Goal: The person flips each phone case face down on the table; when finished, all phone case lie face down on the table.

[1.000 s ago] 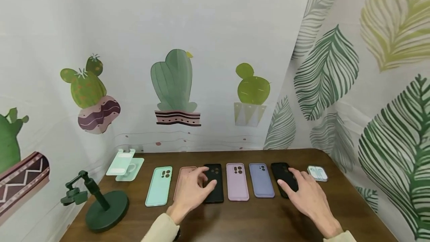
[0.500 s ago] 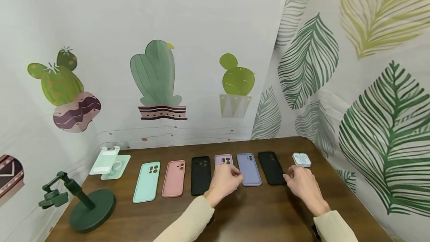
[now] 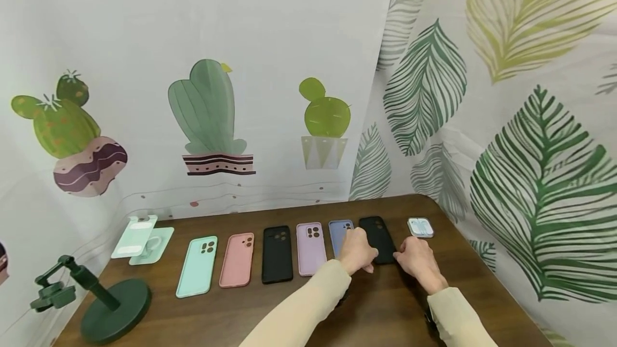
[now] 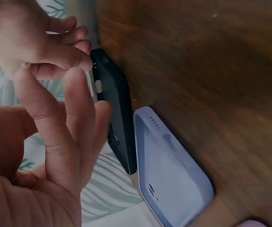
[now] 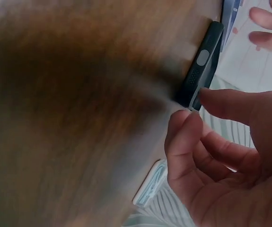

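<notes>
My right hand [image 3: 420,262] pinches the near right corner of a black phone case [image 3: 377,237] between thumb and index finger. In the right wrist view the thumb lies on the edge of the black case [image 5: 204,61], with the index fingertip just below it. My left hand [image 3: 358,250] hovers over the near part of a periwinkle blue phone case [image 3: 336,230], partly hiding it. Seen from the left wrist, its fingers [image 4: 55,127] are extended in front of the black case [image 4: 114,104], holding nothing, and the hollow blue case [image 4: 173,175] lies beside them.
A row of phone cases runs leftward: lilac [image 3: 310,250], another black one [image 3: 277,256], pink [image 3: 237,260] and mint [image 3: 196,268]. Farther left are a mint folding stand [image 3: 144,242] and a dark green stand [image 3: 115,309]. A small white box with earphones [image 3: 420,227] lies back right.
My left hand has moved right, from the pink and black cases past the lilac one to the blue one. My right hand has come down to the right-hand black case's near corner. The view has shifted right.
</notes>
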Demonstrator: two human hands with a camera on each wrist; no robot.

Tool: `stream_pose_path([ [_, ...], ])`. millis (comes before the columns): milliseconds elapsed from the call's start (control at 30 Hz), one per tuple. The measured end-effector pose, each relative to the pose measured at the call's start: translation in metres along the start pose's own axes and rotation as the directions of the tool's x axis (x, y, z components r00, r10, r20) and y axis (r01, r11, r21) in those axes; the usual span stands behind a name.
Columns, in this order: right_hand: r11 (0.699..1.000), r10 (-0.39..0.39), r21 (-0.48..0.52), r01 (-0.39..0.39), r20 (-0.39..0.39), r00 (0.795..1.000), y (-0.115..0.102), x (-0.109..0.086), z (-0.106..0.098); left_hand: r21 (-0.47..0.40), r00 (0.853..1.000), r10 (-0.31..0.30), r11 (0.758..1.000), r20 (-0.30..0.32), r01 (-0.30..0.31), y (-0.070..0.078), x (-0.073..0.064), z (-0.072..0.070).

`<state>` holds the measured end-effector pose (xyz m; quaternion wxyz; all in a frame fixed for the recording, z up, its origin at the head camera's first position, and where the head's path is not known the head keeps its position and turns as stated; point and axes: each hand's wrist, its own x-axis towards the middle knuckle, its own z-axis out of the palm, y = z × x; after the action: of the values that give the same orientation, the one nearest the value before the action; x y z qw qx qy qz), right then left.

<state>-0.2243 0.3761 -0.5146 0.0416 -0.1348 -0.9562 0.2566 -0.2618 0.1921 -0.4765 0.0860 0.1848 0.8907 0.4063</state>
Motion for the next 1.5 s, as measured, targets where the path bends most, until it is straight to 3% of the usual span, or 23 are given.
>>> stream_pose_path([
  [133, 1.0, 0.019, -0.022, -0.018, 0.046, 0.999, 0.037, 0.03, 0.03, 0.147, 0.998, -0.043, 0.988, -0.054, 0.05, 0.002, 0.009, 0.015],
  [200, 0.999, 0.011, -0.035, -0.009, 0.037, 0.999, 0.056, 0.042, 0.045, 0.228, 0.995, -0.046, 0.972, -0.088, 0.065, -0.01, 0.021, 0.032],
  [367, 1.0, 0.0, -0.023, 0.0, -0.001, 1.0, 0.063, 0.046, 0.05, 0.186, 0.991, -0.103, 0.976, -0.083, 0.117, -0.029, 0.046, 0.058],
  [433, 1.0, -0.007, -0.019, 0.007, -0.016, 1.0, 0.065, 0.049, 0.05, 0.145, 0.99, -0.124, 0.98, -0.066, 0.133, -0.023, 0.045, 0.054],
  [500, 1.0, -0.01, -0.022, 0.01, -0.026, 1.0, 0.066, 0.051, 0.049, 0.165, 0.99, -0.114, 0.978, -0.084, 0.127, -0.023, 0.048, 0.056],
  [567, 1.0, -0.004, -0.026, 0.003, -0.027, 1.0, 0.064, 0.05, 0.048, 0.193, 0.989, -0.101, 0.974, -0.104, 0.12, -0.029, 0.052, 0.063],
  [733, 0.999, 0.034, -0.024, -0.035, -0.023, 0.999, 0.044, 0.035, 0.037, 0.151, 0.984, -0.14, 0.976, -0.111, 0.156, -0.036, 0.057, 0.072],
  [933, 0.996, 0.062, 0.071, -0.057, -0.081, 0.995, -0.003, -0.004, -0.001, 0.081, 0.977, -0.202, 0.975, -0.068, 0.208, -0.026, 0.052, 0.062],
  [1067, 0.996, 0.062, 0.076, -0.054, -0.117, 0.991, -0.015, -0.015, -0.017, 0.096, 0.985, -0.164, 0.981, -0.061, 0.17, -0.022, 0.046, 0.06],
  [1133, 0.996, 0.063, 0.072, -0.053, -0.137, 0.989, -0.016, -0.017, -0.02, 0.061, 0.988, -0.148, 0.987, -0.046, 0.15, -0.018, 0.039, 0.056],
  [1233, 0.997, 0.058, 0.067, -0.047, -0.175, 0.983, -0.016, -0.018, -0.023, -0.097, 0.988, -0.156, 0.983, 0.016, 0.157, -0.008, 0.027, 0.046],
  [1367, 0.997, 0.046, 0.069, -0.032, -0.214, 0.976, -0.016, -0.019, -0.024, -0.322, 0.982, -0.17, 0.928, 0.079, 0.187, -0.001, 0.016, 0.041],
  [1500, 0.997, 0.058, 0.069, -0.042, -0.246, 0.968, -0.018, -0.022, -0.026, -0.441, 0.978, -0.168, 0.874, 0.121, 0.205, 0.005, 0.012, 0.038],
])
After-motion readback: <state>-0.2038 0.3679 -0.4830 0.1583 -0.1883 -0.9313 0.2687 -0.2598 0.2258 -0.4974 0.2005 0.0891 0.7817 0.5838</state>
